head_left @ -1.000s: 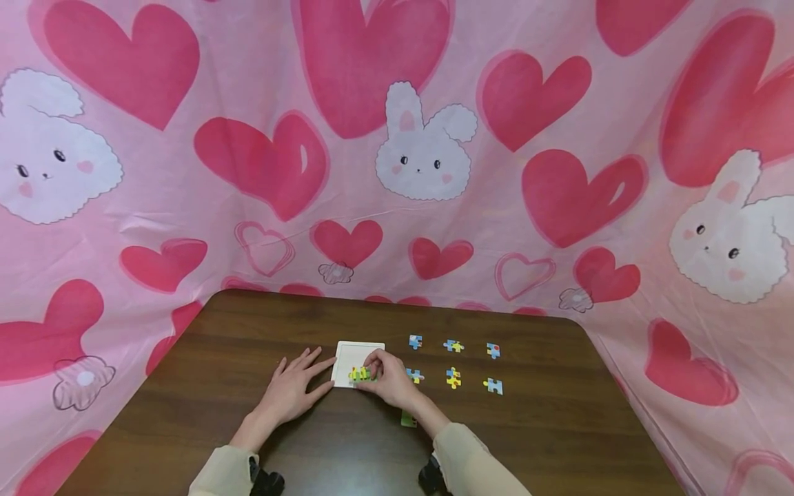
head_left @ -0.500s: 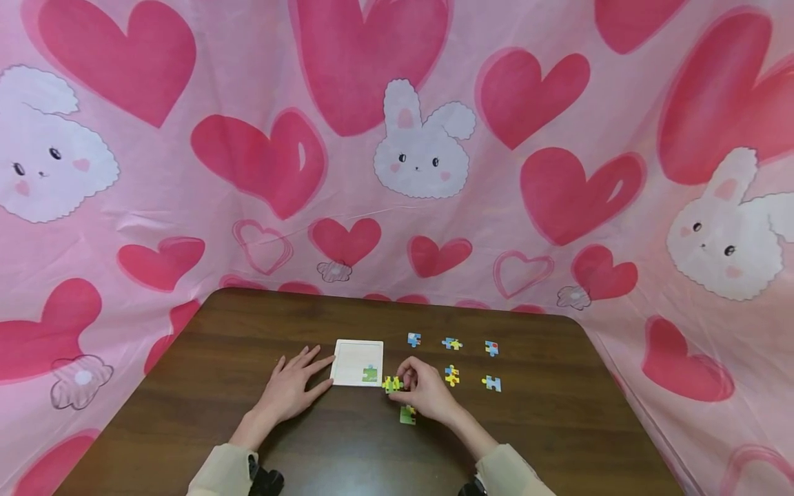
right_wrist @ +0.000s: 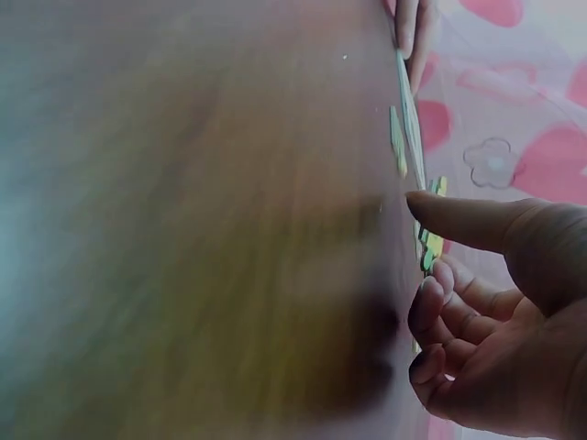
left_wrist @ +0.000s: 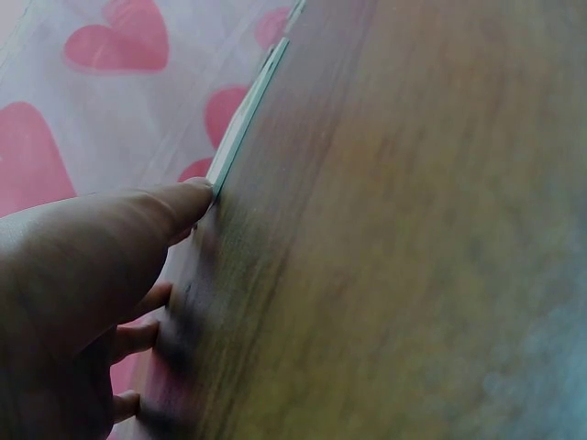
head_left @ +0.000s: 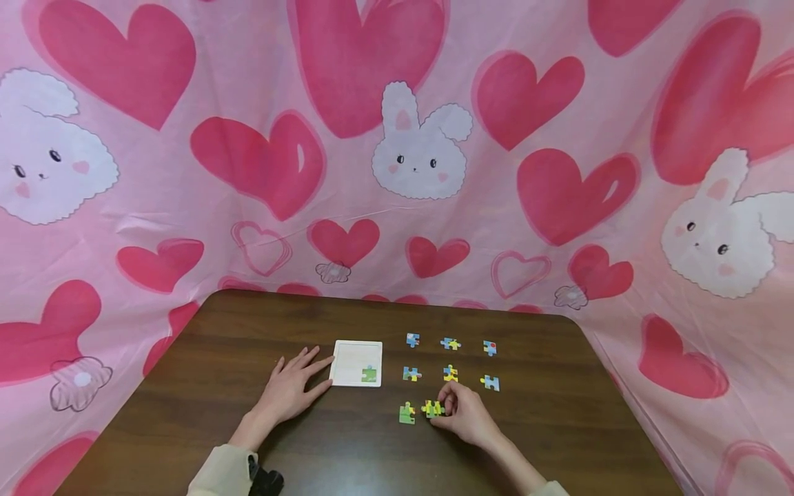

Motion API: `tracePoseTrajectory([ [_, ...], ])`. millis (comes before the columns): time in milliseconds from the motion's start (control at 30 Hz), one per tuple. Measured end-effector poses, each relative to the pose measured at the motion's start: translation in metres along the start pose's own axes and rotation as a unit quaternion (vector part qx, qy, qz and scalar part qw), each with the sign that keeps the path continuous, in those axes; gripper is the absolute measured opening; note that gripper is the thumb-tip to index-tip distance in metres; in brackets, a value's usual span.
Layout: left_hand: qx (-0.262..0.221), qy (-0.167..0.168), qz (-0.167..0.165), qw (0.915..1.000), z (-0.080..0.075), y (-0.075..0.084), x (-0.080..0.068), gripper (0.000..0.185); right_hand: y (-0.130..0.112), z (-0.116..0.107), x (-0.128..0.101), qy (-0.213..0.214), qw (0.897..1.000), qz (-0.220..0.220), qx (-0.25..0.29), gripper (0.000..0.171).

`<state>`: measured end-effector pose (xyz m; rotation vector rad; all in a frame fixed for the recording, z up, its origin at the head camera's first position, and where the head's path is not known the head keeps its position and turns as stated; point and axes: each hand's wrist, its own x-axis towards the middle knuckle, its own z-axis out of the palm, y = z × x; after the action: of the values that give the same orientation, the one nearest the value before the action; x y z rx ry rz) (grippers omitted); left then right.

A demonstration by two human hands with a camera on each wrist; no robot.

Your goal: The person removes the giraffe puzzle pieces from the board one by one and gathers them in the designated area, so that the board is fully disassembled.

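In the head view, my right hand (head_left: 468,417) pinches a yellow-and-green jigsaw piece (head_left: 432,408) between thumb and fingers, low over the table right of the tray. The right wrist view shows that puzzle piece (right_wrist: 435,240) edge-on near the fingertips. My left hand (head_left: 287,390) lies spread on the table, its fingertips touching the left edge of a square white puzzle tray (head_left: 347,355). One green jigsaw piece (head_left: 369,374) sits in the tray's lower right corner. Just left of the held piece lies another green piece (head_left: 406,413).
Several blue-and-yellow jigsaw pieces (head_left: 451,344) lie spaced in rows right of the tray on the brown wooden table (head_left: 335,448). A pink cloth (head_left: 347,172) with hearts and rabbits hangs behind and at both sides.
My right hand has carried the yellow-and-green jigsaw piece from over the tray rightward and nearer to me, uncovering the green piece in the tray corner. The left hand stays put.
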<state>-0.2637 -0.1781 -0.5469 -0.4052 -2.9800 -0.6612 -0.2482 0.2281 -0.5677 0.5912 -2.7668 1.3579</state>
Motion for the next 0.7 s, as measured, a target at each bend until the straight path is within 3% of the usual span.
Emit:
tracePoseTrajectory([
  [167, 0.000, -0.002, 0.000, 1.0000, 0.000, 0.000, 0.000, 0.057, 0.028, -0.006, -0.011, 0.001, 1.000, 0.002, -0.011, 0.040],
  [333, 0.001, -0.002, -0.001, 1.0000, 0.000, 0.000, 0.000, 0.057, 0.039, -0.011, -0.017, 0.018, 0.998, 0.053, -0.027, 0.040],
  [500, -0.001, -0.001, -0.002, 1.0000, 0.000, 0.000, 0.000, 0.057, 0.044, -0.015, -0.023, 0.023, 0.999, 0.027, -0.023, 0.041],
  [700, -0.001, -0.003, -0.001, 1.0000, 0.000, 0.000, 0.000, 0.057, 0.050, -0.013, -0.020, 0.045, 0.998, 0.040, -0.018, 0.046],
])
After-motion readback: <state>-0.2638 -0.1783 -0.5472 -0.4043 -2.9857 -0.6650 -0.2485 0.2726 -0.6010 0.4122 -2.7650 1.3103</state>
